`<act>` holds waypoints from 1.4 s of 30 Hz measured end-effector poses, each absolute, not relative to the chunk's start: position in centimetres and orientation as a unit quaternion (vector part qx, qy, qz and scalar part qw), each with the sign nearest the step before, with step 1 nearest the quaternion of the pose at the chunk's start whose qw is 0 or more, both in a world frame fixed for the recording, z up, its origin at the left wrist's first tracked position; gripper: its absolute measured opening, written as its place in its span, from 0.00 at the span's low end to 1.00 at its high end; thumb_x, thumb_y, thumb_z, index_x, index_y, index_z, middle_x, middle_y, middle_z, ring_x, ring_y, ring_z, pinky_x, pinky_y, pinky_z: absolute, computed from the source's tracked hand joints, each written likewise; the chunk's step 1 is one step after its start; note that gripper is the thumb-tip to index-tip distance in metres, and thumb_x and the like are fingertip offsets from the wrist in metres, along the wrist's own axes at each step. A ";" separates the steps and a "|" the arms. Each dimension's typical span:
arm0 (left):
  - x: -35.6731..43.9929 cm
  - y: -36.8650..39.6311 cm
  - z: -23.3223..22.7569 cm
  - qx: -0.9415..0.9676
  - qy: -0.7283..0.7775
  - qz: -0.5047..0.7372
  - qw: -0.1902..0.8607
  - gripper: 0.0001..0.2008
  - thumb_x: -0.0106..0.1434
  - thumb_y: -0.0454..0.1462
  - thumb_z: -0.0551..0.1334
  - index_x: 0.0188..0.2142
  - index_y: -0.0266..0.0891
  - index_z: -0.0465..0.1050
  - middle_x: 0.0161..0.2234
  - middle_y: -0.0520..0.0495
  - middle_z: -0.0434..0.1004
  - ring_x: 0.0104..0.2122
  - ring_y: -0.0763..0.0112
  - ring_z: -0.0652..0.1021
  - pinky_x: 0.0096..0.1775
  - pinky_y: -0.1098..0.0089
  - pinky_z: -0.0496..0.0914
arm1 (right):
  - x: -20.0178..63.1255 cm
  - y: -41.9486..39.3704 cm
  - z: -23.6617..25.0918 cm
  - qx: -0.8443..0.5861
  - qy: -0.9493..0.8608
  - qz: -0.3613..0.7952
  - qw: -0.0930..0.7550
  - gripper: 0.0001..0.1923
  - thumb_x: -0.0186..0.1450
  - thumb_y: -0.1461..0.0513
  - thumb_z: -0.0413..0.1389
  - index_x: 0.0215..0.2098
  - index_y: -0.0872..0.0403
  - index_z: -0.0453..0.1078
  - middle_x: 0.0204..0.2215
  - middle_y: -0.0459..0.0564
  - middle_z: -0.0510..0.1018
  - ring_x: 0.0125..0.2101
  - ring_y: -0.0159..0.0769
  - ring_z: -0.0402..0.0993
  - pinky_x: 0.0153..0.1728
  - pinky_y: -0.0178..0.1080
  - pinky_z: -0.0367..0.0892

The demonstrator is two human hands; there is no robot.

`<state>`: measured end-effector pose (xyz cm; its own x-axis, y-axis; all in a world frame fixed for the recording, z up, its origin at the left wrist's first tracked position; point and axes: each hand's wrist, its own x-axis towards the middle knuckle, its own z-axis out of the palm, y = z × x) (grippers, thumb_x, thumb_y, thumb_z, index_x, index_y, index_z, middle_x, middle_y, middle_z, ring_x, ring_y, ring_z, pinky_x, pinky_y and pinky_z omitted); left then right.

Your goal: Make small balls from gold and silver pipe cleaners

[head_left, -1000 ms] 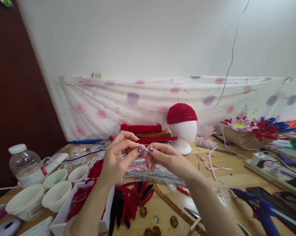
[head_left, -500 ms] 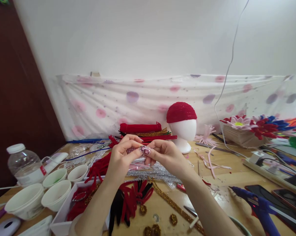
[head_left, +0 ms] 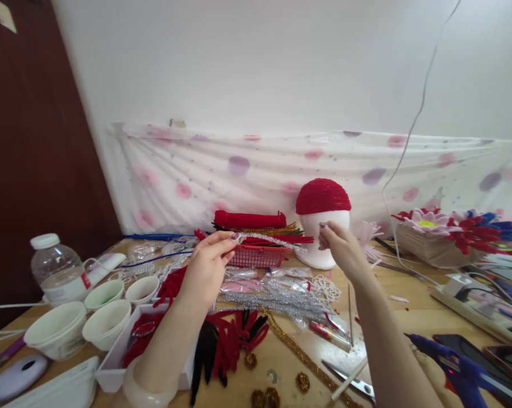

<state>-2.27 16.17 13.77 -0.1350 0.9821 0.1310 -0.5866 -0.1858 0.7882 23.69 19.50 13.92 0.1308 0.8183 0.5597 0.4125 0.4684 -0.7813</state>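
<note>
A silver tinsel pipe cleaner (head_left: 273, 240) stretches out to the right from my left hand (head_left: 208, 263), whose thumb and fingertips pinch one end. Its other end hangs free, a little short of my right hand (head_left: 341, 246). The fingers of that hand are curled together in front of the white foam head (head_left: 324, 226), which wears a dark red cap (head_left: 323, 196). Whether anything is between them cannot be made out. Below both hands lies a bundle of silver tinsel stems (head_left: 264, 300), partly in clear plastic. A red basket (head_left: 256, 256) stands behind the pipe cleaner.
White bowls (head_left: 56, 331) and a bottle (head_left: 60, 272) stand at left, near a white box (head_left: 111, 368) of red pieces. Gold balls (head_left: 302, 381), scissors (head_left: 353, 381) and a blue glue gun (head_left: 455, 362) lie in front. Fabric flowers (head_left: 428, 222) sit at the right.
My hands, previously together at the middle, have come apart. The right hand has moved right, towards the foam head. The silver pipe cleaner now shows stretched out from my left hand.
</note>
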 end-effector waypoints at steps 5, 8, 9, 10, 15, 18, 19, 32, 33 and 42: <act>-1.7 15.9 13.7 0.328 0.292 0.691 0.574 0.07 0.36 0.33 0.72 0.19 0.41 0.79 0.25 0.52 0.79 0.31 0.69 0.75 0.35 0.69 0.65 | 21.6 18.0 14.1 -0.463 -0.690 0.173 0.530 0.19 0.61 0.50 0.59 0.20 0.52 0.65 0.20 0.44 0.70 0.23 0.33 0.65 0.27 0.38 0.61; -1.1 15.6 13.5 0.336 0.291 0.680 0.584 0.07 0.36 0.33 0.72 0.19 0.40 0.79 0.24 0.52 0.79 0.28 0.71 0.75 0.33 0.70 0.65 | 18.1 16.4 14.0 -0.394 -0.774 0.179 0.461 0.09 0.61 0.56 0.63 0.35 0.52 0.73 0.33 0.48 0.78 0.34 0.38 0.73 0.35 0.39 0.67; -0.9 15.5 13.3 0.340 0.291 0.675 0.587 0.07 0.36 0.33 0.72 0.19 0.40 0.79 0.23 0.52 0.79 0.27 0.71 0.75 0.32 0.70 0.66 | 17.0 16.1 13.8 -0.368 -0.790 0.179 0.456 0.08 0.63 0.57 0.62 0.39 0.51 0.73 0.35 0.48 0.79 0.35 0.38 0.73 0.36 0.39 0.67; -0.7 15.4 13.2 0.344 0.290 0.671 0.589 0.07 0.36 0.33 0.72 0.19 0.40 0.79 0.22 0.52 0.78 0.26 0.71 0.75 0.32 0.70 0.66 | 16.2 15.8 13.7 -0.345 -0.800 0.178 0.458 0.06 0.67 0.58 0.59 0.40 0.51 0.73 0.35 0.48 0.79 0.36 0.37 0.73 0.36 0.39 0.67; 0.9 14.7 12.3 0.359 0.275 0.677 0.580 0.05 0.42 0.35 0.73 0.22 0.40 0.81 0.25 0.52 0.78 0.27 0.70 0.75 0.31 0.69 0.68 | 14.2 15.7 12.5 -0.296 -0.774 0.141 0.542 0.16 0.72 0.58 0.51 0.27 0.52 0.67 0.24 0.45 0.71 0.27 0.34 0.67 0.29 0.37 0.62; 2.1 14.0 11.6 0.358 0.257 0.715 0.543 0.04 0.46 0.37 0.72 0.22 0.42 0.80 0.31 0.52 0.76 0.33 0.70 0.75 0.35 0.69 0.69 | 13.3 15.6 11.5 -0.315 -0.730 0.116 0.596 0.17 0.73 0.57 0.50 0.25 0.51 0.61 0.21 0.43 0.67 0.23 0.33 0.63 0.25 0.37 0.59; 2.5 13.7 11.2 0.358 0.254 0.734 0.519 0.04 0.47 0.37 0.72 0.22 0.42 0.80 0.33 0.52 0.74 0.35 0.69 0.74 0.37 0.70 0.69 | 12.9 15.5 11.2 -0.322 -0.717 0.103 0.609 0.18 0.74 0.58 0.48 0.25 0.50 0.60 0.20 0.43 0.65 0.22 0.33 0.61 0.24 0.37 0.58; 1.5 14.2 11.8 0.272 0.274 0.778 0.496 0.04 0.46 0.36 0.70 0.24 0.42 0.78 0.31 0.52 0.76 0.37 0.67 0.74 0.42 0.66 0.66 | 16.8 16.3 12.6 -0.388 -0.609 -0.107 0.684 0.17 0.73 0.58 0.48 0.26 0.49 0.64 0.21 0.45 0.68 0.24 0.36 0.64 0.28 0.40 0.58; 1.3 14.3 12.0 0.264 0.271 0.777 0.503 0.05 0.46 0.35 0.70 0.24 0.43 0.77 0.30 0.53 0.76 0.37 0.67 0.74 0.41 0.66 0.65 | 17.7 16.4 13.0 -0.401 -0.577 -0.119 0.702 0.18 0.73 0.56 0.48 0.26 0.50 0.65 0.20 0.45 0.68 0.23 0.36 0.64 0.27 0.40 0.58; 1.1 14.0 12.5 0.297 0.242 0.777 0.499 0.05 0.45 0.35 0.70 0.24 0.44 0.78 0.30 0.53 0.77 0.37 0.67 0.75 0.43 0.64 0.66 | 22.7 18.4 14.2 -0.486 -0.608 0.003 0.627 0.20 0.64 0.53 0.60 0.16 0.52 0.73 0.17 0.48 0.77 0.24 0.39 0.74 0.33 0.43 0.69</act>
<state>1.11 13.99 12.51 -0.3252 0.9196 0.2205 -0.6327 -0.3849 0.6720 22.68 18.43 14.16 0.2600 0.5955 0.7601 0.5871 0.5275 -0.6141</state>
